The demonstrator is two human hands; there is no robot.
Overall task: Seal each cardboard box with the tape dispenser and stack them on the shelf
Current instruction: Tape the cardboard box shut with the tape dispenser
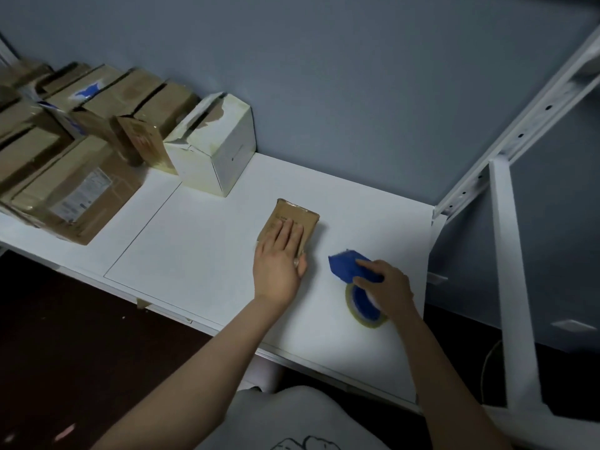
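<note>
Head camera shows my left hand [279,267] flat, fingers straight, on the small brown cardboard box [292,216] lying on the smooth white shelf [194,241] — just beside it my right hand [389,289] grips the blue tape dispenser [345,264] with its round glossy roll [367,321].

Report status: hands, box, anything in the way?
Left hand flat on small box. Right hand grips tape dispenser, right of box. Nothing between them.
</note>
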